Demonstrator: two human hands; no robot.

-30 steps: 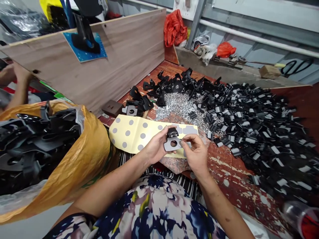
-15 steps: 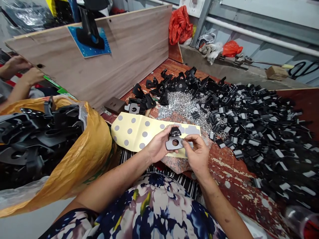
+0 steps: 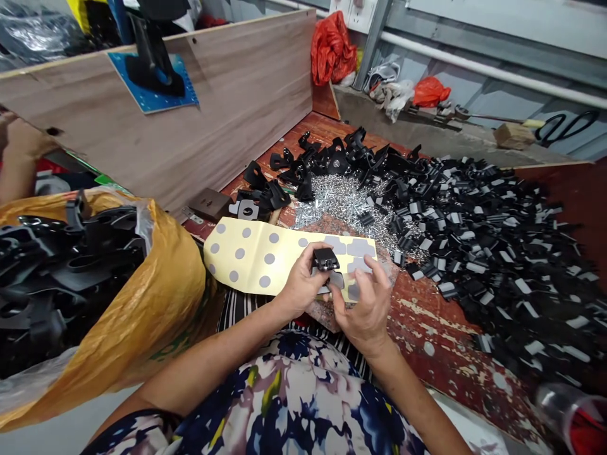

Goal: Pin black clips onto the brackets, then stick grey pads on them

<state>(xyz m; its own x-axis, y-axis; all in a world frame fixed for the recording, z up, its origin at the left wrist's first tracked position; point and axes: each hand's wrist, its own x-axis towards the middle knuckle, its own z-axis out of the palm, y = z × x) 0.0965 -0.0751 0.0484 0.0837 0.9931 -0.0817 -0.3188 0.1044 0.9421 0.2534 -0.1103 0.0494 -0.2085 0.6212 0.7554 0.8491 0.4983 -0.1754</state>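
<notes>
My left hand (image 3: 300, 283) is closed on a small black plastic clip (image 3: 326, 258) with a grey flat pad (image 3: 336, 279) on its lower side. My right hand (image 3: 366, 304) has its thumb against the pad's lower edge, while the other fingers stretch out apart from the clip. Beneath both hands lies a yellow backing sheet (image 3: 251, 278) with round grey stickers and larger grey patches at its right end. My left fingers and thumb cover part of the clip.
A heap of black clips with grey pads (image 3: 502, 253) spreads over the right of the red table. Silver rivets (image 3: 332, 193) lie in a pile behind the sheet. An orange sack (image 3: 183, 278) of black parts stands left, below a wooden partition (image 3: 246, 95); another person's hand (image 3: 26, 139) shows beyond.
The clip has tilted in my left hand, and its round hole no longer shows. My right fingers have gone from a pinch at the pad to spread, with the thumb touching its lower edge.
</notes>
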